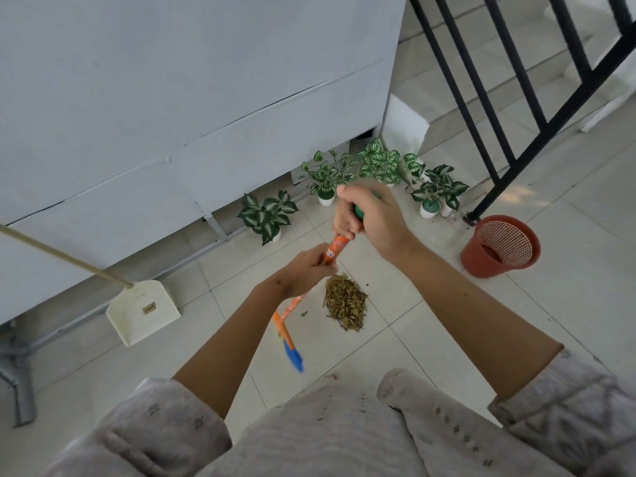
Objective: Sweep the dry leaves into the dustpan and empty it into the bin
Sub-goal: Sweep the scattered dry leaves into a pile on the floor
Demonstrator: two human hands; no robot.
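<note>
Two hands on the broom right now — the right hand up top, fingers curled tight around the green end of the handle, and the left hand lower down, fingers wrapped around the orange shaft. The broom runs down and to the left from the hands, and its blue head sits low over the tiled floor, blurred, just left of the dry leaves. Those leaves are gathered in one compact brown heap on the tiles, directly below the hands, with a stray leaf or two lying beside it. Over on the left, the dustpan — cream-coloured, with a long pale handle rising up and out to the left edge — stands on the floor against the foot of the pale grey wall, well apart from the heap. On the right, the bin, a reddish-brown basket with a mesh wall, stands on the tiles near the base of the black railing, tilted in this wide view, its mouth open toward us. Between wall and railing, a row of small potted plants with green-and-white leaves in little white pots lines the back of the floor. At the bottom of the view, pale patterned sleeves are pushed up past the forearms, both arms reaching forward to the handle.
</note>
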